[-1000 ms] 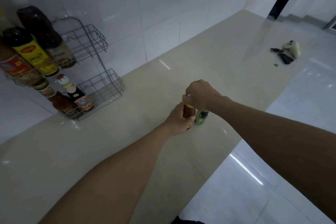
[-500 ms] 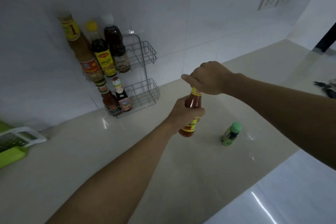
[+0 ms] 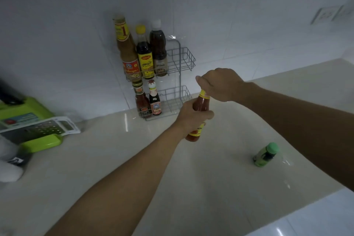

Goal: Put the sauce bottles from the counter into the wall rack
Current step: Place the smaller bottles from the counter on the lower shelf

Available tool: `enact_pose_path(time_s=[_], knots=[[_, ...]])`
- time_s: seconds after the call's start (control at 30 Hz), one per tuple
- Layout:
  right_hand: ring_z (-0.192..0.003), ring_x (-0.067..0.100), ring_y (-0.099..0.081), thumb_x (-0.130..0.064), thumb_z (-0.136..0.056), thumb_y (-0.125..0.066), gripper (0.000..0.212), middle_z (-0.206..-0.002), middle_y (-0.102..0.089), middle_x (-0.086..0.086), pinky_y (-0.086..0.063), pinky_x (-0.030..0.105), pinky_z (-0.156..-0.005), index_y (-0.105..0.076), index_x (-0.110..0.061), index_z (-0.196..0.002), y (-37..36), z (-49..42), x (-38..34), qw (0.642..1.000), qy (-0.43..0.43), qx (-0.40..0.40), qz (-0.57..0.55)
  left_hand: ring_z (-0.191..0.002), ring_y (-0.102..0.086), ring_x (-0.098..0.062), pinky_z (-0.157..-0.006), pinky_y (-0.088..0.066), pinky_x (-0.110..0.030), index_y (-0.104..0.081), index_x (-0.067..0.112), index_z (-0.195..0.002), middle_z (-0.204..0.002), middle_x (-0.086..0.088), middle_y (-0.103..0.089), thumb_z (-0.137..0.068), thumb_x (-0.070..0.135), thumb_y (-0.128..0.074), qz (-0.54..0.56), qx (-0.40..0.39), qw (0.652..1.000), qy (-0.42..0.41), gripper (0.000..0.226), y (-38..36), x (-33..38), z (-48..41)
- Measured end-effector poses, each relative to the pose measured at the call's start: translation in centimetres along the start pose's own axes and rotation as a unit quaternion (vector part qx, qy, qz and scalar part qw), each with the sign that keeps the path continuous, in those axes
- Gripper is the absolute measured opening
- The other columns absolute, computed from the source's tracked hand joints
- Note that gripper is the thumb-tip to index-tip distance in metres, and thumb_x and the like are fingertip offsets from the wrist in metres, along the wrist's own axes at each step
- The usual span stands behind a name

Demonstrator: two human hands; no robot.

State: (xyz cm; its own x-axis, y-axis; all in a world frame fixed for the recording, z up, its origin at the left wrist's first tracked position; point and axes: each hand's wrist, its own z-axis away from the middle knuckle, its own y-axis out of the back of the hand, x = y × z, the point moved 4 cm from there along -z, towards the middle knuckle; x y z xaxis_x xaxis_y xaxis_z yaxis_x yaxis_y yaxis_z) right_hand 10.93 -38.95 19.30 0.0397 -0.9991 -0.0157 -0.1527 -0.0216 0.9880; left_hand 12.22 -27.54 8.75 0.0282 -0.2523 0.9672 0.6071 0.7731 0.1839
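A red chili sauce bottle with a yellow label hangs tilted above the counter, in front of the rack. My left hand grips its body and my right hand covers its cap. A small green-capped bottle stands on the counter to the right, under my right forearm. The two-tier wire wall rack holds three tall bottles on the left of its upper shelf and two short ones on the left of its lower shelf. The right half of each shelf has no bottles.
A green box with a metal grater lies on the beige counter at the left. White cloth-like stuff sits at the far left edge. Wall sockets are at the upper right. The counter's front edge runs along the lower right.
Both hands lifted the red bottle off the counter and carried it toward the rack. The view swung left, bringing the rack near centre and the green box into sight.
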Motion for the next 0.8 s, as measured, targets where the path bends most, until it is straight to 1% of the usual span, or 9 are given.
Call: enact_pose_path(time_s=[0.1,0.2,0.3,0.4,0.5,0.57,0.67,0.73,0.8], knots=[[-0.08,0.03,-0.053,-0.035,-0.104,-0.029,0.041,-0.077,-0.047,0.003,-0.043,0.036,-0.072,-0.039,-0.018,-0.067,-1.6,-0.9,-0.7,0.991,-0.099,-0.08,0.038,-0.059,-0.06,-0.019,-0.062,-0.055,-0.037,-0.056,0.02,-0.07,-0.064,0.004,-0.062,-0.058,0.035,-0.075,-0.086,0.104,0.991,-0.007,0.027,0.5,-1.1,0.4],[-0.066,0.023,-0.054,-0.056,-0.101,-0.027,0.062,-0.064,-0.051,0.004,-0.042,0.033,-0.068,-0.047,-0.014,-0.062,-1.5,-1.5,-1.1,0.99,-0.067,-0.111,-0.051,-0.062,-0.064,-0.022,-0.069,-0.059,-0.039,-0.059,0.016,-0.075,-0.068,-0.003,-0.064,-0.067,0.019,-0.076,-0.003,0.008,1.0,0.016,0.019,1.0,-1.5,1.0],[-0.053,0.016,-0.05,-0.057,-0.101,-0.032,0.067,-0.054,-0.051,0.003,-0.036,0.03,-0.056,-0.052,-0.011,-0.057,-0.6,-1.3,-1.8,0.994,0.045,-0.045,-0.084,-0.062,-0.065,-0.025,-0.071,-0.055,-0.039,-0.06,0.009,-0.085,-0.072,-0.013,-0.065,-0.07,0.008,-0.072,0.047,-0.084,0.995,0.029,0.019,2.2,-0.9,1.2],[-0.062,0.027,-0.052,-0.039,-0.105,-0.031,0.053,-0.062,-0.049,0.004,-0.045,0.034,-0.062,-0.044,-0.013,-0.061,-0.8,-1.1,-2.4,0.999,0.021,0.011,-0.022,-0.061,-0.063,-0.023,-0.066,-0.056,-0.037,-0.059,0.012,-0.08,-0.068,-0.007,-0.063,-0.071,0.01,-0.074,0.012,-0.027,0.999,0.019,0.018,2.7,-0.8,1.2],[-0.078,0.029,-0.051,-0.036,-0.103,-0.029,0.042,-0.076,-0.05,0.004,-0.047,0.036,-0.073,-0.041,-0.015,-0.068,-2.5,-1.4,-2.6,0.993,-0.09,-0.075,0.009,-0.058,-0.057,-0.019,-0.062,-0.054,-0.038,-0.055,0.019,-0.07,-0.062,0.002,-0.058,-0.064,0.024,-0.078,-0.062,0.073,0.995,0.003,0.024,2.5,-1.9,1.4],[-0.072,0.026,-0.053,-0.051,-0.102,-0.028,0.055,-0.067,-0.048,0.002,-0.044,0.034,-0.071,-0.044,-0.014,-0.064,-2.8,-1.5,-2.7,0.99,-0.073,-0.118,-0.027,-0.061,-0.061,-0.019,-0.068,-0.057,-0.039,-0.058,0.017,-0.074,-0.065,0.0,-0.061,-0.066,0.022,-0.077,-0.05,0.04,0.998,0.016,0.021,2.5,-2.7,1.7],[-0.054,0.01,-0.047,-0.062,-0.098,-0.034,0.063,-0.053,-0.047,-0.004,-0.036,0.029,-0.056,-0.052,-0.019,-0.056,-2.0,-1.1,-3.3,0.994,0.03,-0.082,-0.071,-0.066,-0.068,-0.022,-0.075,-0.058,-0.038,-0.061,0.011,-0.084,-0.073,-0.007,-0.065,-0.072,0.012,-0.074,-0.002,-0.044,0.998,0.038,0.018,3.1,-2.6,2.0],[-0.053,0.011,-0.047,-0.056,-0.1,-0.035,0.061,-0.054,-0.047,-0.004,-0.033,0.028,-0.053,-0.053,-0.019,-0.056,-1.9,-1.2,-3.3,0.995,0.045,-0.041,-0.078,-0.065,-0.067,-0.022,-0.073,-0.058,-0.039,-0.061,0.011,-0.083,-0.071,-0.006,-0.064,-0.07,0.012,-0.074,-0.005,-0.03,0.999,0.029,0.018,3.4,-2.1,2.0],[-0.056,0.022,-0.046,-0.042,-0.103,-0.034,0.054,-0.056,-0.042,-0.001,-0.028,0.028,-0.051,-0.04,-0.02,-0.054,-2.2,-1.4,-3.5,0.998,0.01,-0.012,-0.056,-0.061,-0.064,-0.022,-0.069,-0.058,-0.041,-0.06,0.012,-0.08,-0.066,-0.002,-0.061,-0.067,0.017,-0.076,-0.02,0.015,1.0,0.017,0.02,3.5,-2.0,2.0]])
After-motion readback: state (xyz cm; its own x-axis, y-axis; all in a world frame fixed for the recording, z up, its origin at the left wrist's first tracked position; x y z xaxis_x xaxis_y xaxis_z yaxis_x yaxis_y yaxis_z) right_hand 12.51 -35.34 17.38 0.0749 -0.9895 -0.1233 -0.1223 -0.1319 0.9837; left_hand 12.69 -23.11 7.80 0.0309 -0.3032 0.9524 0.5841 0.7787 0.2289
